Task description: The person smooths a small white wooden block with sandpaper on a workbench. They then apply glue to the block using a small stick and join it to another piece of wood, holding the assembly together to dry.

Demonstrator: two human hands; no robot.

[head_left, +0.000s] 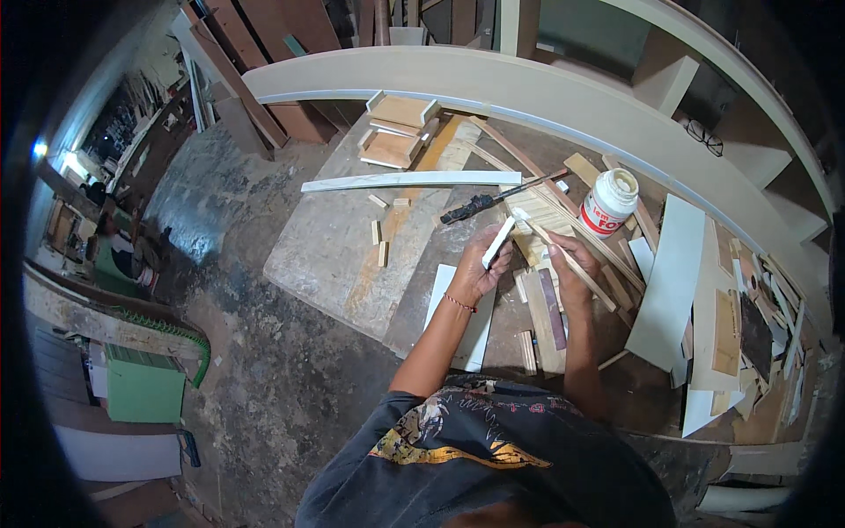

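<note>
My left hand (480, 267) is closed around a short wooden piece with a white face (498, 243), held tilted over the table. Just to its right, my right hand (574, 280) grips a thin wooden stick (602, 297) that slants from upper left to lower right. The stick's far end comes close to a white smear (521, 214) on a pale ribbed board (554, 220). Beyond my right hand stands an open white jar (607, 204) with a red and white label. A black-handled tool (471, 209) with a long thin blade lies beyond my left hand.
Several small wooden blocks (383, 254) lie on the worktable (330, 255) to the left. Behind them are a long white strip (414, 179) and stacked shallow wooden trays (390, 148). White panels (666, 282) and offcuts crowd the right. A large curved frame (475, 70) borders the far side.
</note>
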